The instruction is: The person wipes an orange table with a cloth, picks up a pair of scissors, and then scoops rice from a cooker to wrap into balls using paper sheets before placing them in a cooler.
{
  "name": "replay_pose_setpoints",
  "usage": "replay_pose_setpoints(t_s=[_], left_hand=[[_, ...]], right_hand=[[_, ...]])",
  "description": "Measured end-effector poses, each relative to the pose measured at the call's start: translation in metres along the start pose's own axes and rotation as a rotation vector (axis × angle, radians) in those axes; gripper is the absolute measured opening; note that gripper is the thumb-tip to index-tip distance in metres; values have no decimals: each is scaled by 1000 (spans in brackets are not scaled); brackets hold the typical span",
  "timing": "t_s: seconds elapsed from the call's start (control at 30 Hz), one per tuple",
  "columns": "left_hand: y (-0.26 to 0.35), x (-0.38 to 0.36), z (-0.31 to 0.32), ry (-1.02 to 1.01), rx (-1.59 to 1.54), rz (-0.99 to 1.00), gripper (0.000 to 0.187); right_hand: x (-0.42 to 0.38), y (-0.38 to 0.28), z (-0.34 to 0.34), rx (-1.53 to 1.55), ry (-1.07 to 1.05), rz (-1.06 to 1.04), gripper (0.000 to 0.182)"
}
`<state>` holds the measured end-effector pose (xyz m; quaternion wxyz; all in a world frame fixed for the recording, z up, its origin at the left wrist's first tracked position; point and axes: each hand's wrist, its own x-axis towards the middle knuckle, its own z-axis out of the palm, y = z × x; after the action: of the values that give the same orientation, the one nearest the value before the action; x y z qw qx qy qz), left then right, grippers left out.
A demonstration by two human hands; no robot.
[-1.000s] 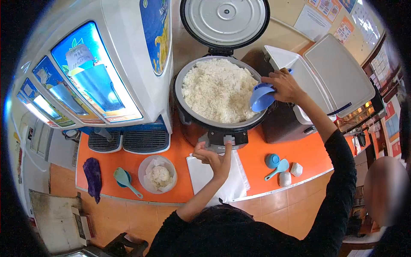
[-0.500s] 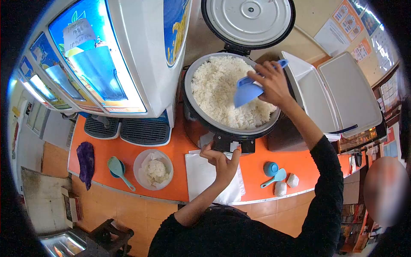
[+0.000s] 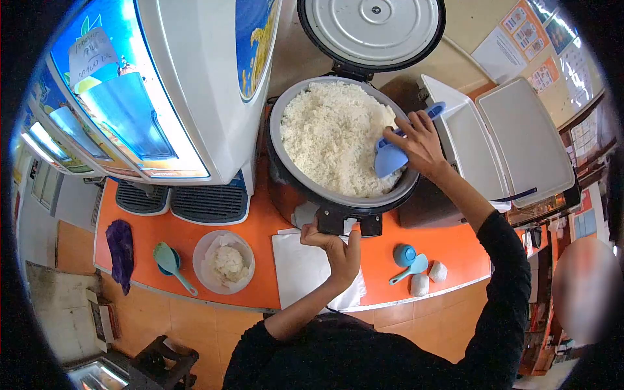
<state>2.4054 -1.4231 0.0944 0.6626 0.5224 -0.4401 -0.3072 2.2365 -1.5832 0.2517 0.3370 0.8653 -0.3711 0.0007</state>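
Note:
My right hand grips a blue rice scoop, its fingers wrapped round the handle. The scoop's head is down in the cooked white rice, near the right side of the pot. That rice heaps up inside a large rice cooker whose round lid stands raised behind. At the cooker's front, my left hand has its fingers curled against the black handle. Beneath that hand lies a stack of white sheets.
Left on the orange counter are a bowl of rice, a pale green paddle and a purple cloth. To the right sit a blue cup, a turquoise paddle and two wrapped white lumps. A drink dispenser and an open cooler box flank the cooker.
My right hand has moved the scoop rightward and down, from above the middle of the rice into its right side. My left hand stays at the cooker's handle. The view has shifted slightly.

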Motion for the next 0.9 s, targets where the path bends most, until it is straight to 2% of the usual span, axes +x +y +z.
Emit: replay_pose_setpoints(t_s=[0.13,0.23,0.27,0.3,0.33,0.4,0.47,0.53,0.6,0.67,0.73,0.8,0.83,0.9], left_hand=[[-4,-4,2,29,-34,42,61],[-8,-5,4,40,-2,53,61],[-8,-3,3,29,-1,64,61],[-7,-1,4,44,-21,38,61],[-5,-1,5,59,-41,11,60],[2,0,2,47,-74,-31,59],[-6,-2,-4,-31,96,-66,52],[-3,2,-9,-29,58,-62,52],[-15,3,-5,-41,50,-9,65],[-18,1,0,13,97,12,65],[-8,1,-6,-27,37,-30,66],[-12,1,-7,-37,70,-11,67],[-18,3,-7,-38,120,20,67],[-13,7,-2,12,125,34,65]], right_hand=[[13,-4,11,-37,94,-9,30],[21,-7,20,-82,124,26,36],[24,-9,19,-93,166,61,41],[27,-12,15,-84,119,115,52],[30,-16,12,-88,121,128,52],[39,-26,6,-104,76,289,58],[38,-28,-6,-23,19,372,54],[39,-16,-15,64,-54,405,47],[42,3,-31,99,10,442,42],[53,23,-36,23,159,628,46],[62,21,-7,-46,140,612,46],[71,3,12,-205,109,374,34],[68,-6,12,-198,67,352,42],[50,-18,4,-178,104,337,45]])
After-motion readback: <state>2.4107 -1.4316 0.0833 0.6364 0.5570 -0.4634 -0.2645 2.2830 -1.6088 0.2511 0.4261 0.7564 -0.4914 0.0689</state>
